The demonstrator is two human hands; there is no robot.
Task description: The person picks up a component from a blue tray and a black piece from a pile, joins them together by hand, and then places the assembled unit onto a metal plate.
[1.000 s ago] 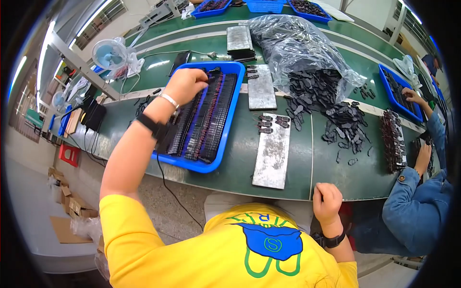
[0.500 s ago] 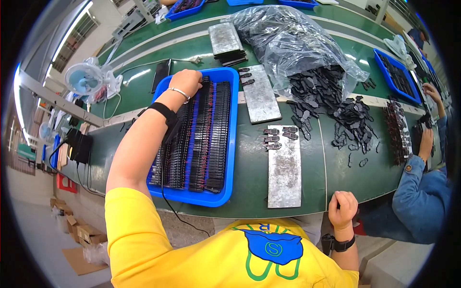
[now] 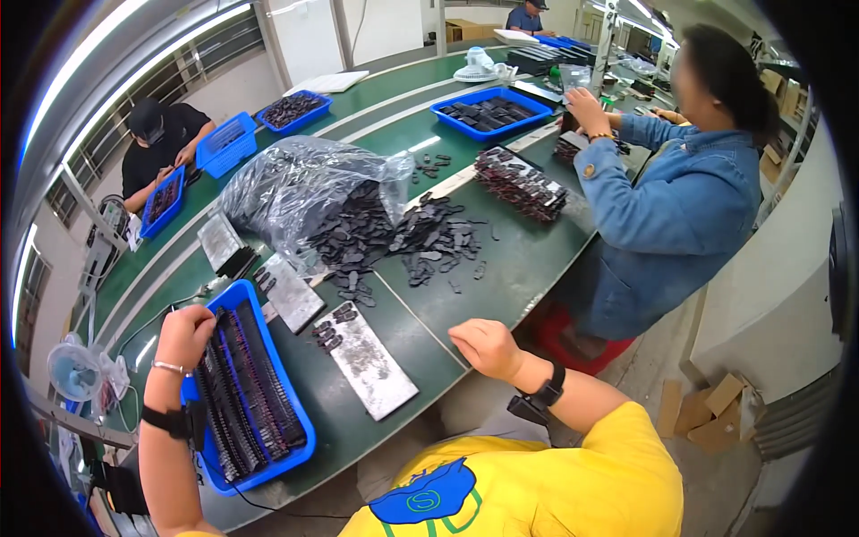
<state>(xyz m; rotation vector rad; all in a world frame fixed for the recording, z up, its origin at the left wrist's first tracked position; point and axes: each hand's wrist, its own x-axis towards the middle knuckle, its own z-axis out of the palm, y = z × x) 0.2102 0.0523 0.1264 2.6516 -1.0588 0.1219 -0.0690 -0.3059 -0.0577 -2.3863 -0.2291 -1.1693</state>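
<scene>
A blue tray (image 3: 302, 413) stands at the left, with black parts with red wires (image 3: 259, 380) packed in long rows inside. At its far left end is my left hand (image 3: 190, 333), fingers bent and closed over the rows; whatever they grip is hidden. My right hand (image 3: 486, 347) hovers by the table's near edge with its fingers curled together; I cannot see anything in it. Between the hands lies a worn metal plate (image 3: 380, 376) with several small black parts (image 3: 331, 336) at its far end. A second metal plate (image 3: 293, 300) rests beyond it, also bearing small parts.
A clear plastic bag (image 3: 277, 183) spills black flat pieces (image 3: 438, 242) over the green table (image 3: 501, 286). Stacked plates (image 3: 219, 242) stand behind the tray. A fan (image 3: 76, 371) is at the left. At the right a co-worker in a denim jacket (image 3: 676, 197) works near bundled wired parts (image 3: 523, 183).
The view has swung to the right, bringing more of the co-workers into sight. My right hand has risen forward from the table's edge. My left hand stays at the tray's far end.
</scene>
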